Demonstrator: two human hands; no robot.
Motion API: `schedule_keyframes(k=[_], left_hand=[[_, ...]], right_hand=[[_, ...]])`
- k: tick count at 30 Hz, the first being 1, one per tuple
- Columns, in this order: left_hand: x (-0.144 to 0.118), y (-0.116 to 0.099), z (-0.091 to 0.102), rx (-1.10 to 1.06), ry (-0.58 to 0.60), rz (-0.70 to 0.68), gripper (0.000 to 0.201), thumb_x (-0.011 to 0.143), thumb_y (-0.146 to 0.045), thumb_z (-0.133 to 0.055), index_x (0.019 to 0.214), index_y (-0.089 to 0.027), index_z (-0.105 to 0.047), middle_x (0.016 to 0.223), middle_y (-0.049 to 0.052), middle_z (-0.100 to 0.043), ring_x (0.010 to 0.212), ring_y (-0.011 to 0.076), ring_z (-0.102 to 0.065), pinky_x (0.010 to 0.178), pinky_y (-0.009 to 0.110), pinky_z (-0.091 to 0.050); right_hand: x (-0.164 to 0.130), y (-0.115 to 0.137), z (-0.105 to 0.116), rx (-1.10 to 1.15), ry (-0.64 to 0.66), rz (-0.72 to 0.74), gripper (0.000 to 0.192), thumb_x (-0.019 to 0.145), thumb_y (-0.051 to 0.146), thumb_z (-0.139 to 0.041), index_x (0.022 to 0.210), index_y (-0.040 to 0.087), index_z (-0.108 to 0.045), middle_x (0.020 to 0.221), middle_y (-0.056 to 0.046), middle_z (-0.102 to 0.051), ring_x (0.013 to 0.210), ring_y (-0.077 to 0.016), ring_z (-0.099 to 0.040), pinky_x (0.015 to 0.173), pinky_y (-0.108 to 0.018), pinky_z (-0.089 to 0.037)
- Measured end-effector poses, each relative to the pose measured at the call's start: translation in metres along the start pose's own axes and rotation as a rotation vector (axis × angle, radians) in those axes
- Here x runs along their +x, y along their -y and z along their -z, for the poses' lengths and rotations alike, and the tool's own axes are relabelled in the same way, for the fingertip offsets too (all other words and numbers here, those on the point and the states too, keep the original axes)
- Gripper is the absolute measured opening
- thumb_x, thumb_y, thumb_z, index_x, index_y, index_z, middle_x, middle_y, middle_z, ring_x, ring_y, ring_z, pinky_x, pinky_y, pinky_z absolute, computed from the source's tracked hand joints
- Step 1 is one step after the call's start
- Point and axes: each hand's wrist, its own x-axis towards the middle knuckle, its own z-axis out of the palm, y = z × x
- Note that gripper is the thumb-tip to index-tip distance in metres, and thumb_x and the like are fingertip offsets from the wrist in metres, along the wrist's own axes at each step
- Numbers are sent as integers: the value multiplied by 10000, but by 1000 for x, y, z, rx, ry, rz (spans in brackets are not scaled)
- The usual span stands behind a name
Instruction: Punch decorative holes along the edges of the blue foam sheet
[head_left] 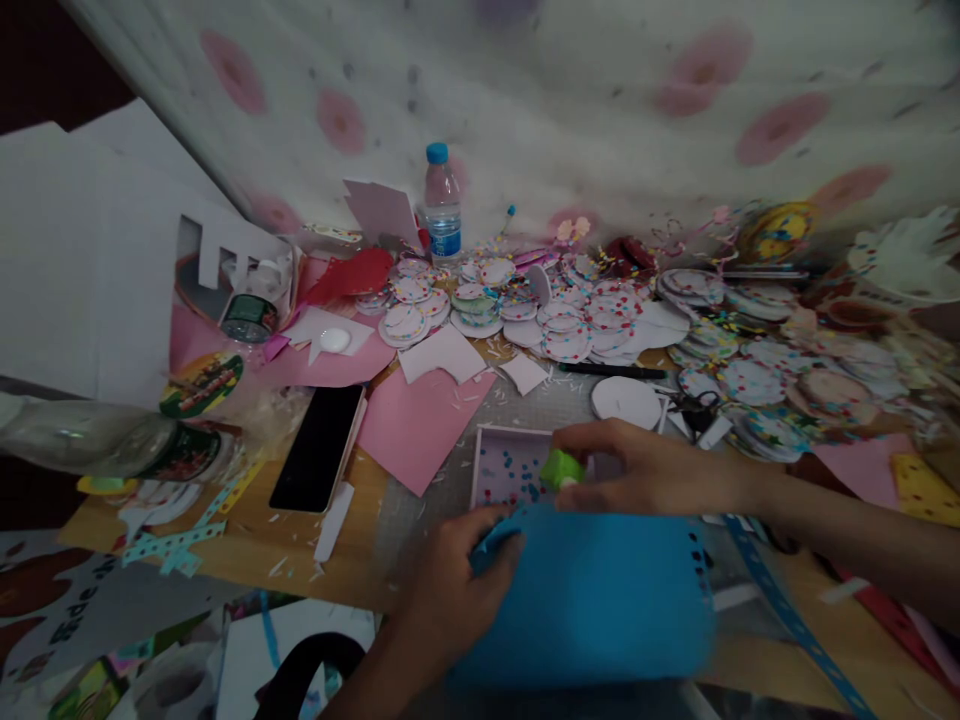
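My left hand [457,580] grips the upper left corner of a large blue paper sheet [592,600] that lies blurred in front of me. My right hand [637,468] is closed around a small green hole punch [562,468] at the sheet's top edge. Just behind the punch sits a shallow pink tray [487,440] with small coloured confetti dots [510,475] in it. The sheet's right edge shows a row of punched holes.
A black phone [319,447] lies left on the wooden table, beside pink paper [420,420]. Several stacks of confetti-dotted white discs [562,320] fill the back. A water bottle [442,205] stands by the wall. Scissors [694,405], a black pen [611,371] and a blue punched strip [780,600] lie right.
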Motion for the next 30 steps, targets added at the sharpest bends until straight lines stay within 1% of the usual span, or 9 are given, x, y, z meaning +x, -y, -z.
schedule_keyframes(k=[2, 5, 8, 12, 18, 21, 24, 26, 30], left_hand=[[-1, -3, 1, -7, -25, 13, 209, 848, -319, -570, 964, -232, -720, 910, 8, -752, 856, 205, -691, 738, 258, -536], [-2, -7, 1, 13, -79, 30, 245, 823, -332, -595, 1001, -219, -720, 977, 37, -748, 934, 241, -683, 804, 305, -540], [-3, -12, 0, 21, -72, 9, 246, 827, -329, -592, 1009, -221, -719, 970, 32, -749, 934, 243, -683, 806, 311, -539], [-3, -19, 0, 14, -71, -33, 190, 837, -312, -578, 906, -220, -730, 913, 17, -753, 891, 238, -687, 739, 287, -535], [-4, -22, 2, -20, -66, -41, 168, 826, -275, -588, 900, -235, -733, 878, 10, -752, 824, 220, -686, 685, 274, -531], [-3, -21, 1, -30, -44, -57, 169, 833, -275, -580, 889, -237, -735, 862, 7, -749, 817, 215, -683, 687, 269, -526], [-1, -17, 0, -34, -65, -67, 168, 842, -302, -576, 882, -224, -720, 868, 8, -743, 839, 207, -676, 720, 263, -516], [0, -14, -1, -30, -76, -69, 181, 855, -326, -562, 908, -217, -697, 887, 12, -734, 855, 200, -668, 732, 258, -507], [2, -10, 0, -20, -120, -101, 202, 902, -353, -498, 934, -213, -639, 900, 13, -698, 878, 181, -638, 740, 241, -475]], right_hand=[[-7, 12, 4, -343, -19, 144, 294, 786, 473, -649, 783, 189, -574, 781, -29, -580, 745, -183, -537, 647, -298, -377], [-11, 26, 6, -634, -29, 313, 287, 799, 460, -648, 772, 188, -561, 783, -40, -571, 756, -192, -529, 678, -320, -347], [-10, 31, 5, -743, -4, 361, 294, 808, 477, -632, 777, 192, -565, 774, -36, -581, 743, -192, -533, 690, -334, -332], [-8, 33, 4, -818, 23, 365, 296, 796, 484, -639, 828, 192, -606, 795, -48, -603, 750, -210, -547, 699, -352, -340], [-6, 32, 2, -832, 52, 335, 305, 777, 488, -661, 846, 193, -629, 814, -57, -626, 763, -230, -568, 712, -371, -364], [-5, 33, 1, -773, 104, 305, 299, 760, 461, -690, 885, 191, -657, 846, -65, -644, 791, -235, -587, 731, -365, -387], [-4, 34, 2, -655, 160, 255, 308, 768, 434, -692, 952, 189, -665, 887, -69, -649, 843, -232, -599, 739, -334, -410], [-4, 35, 3, -572, 186, 217, 291, 772, 420, -690, 946, 189, -656, 886, -59, -645, 829, -215, -598, 702, -304, -415], [-2, 34, 2, -471, 218, 84, 251, 745, 393, -705, 849, 178, -628, 805, -26, -623, 714, -180, -573, 582, -264, -381]])
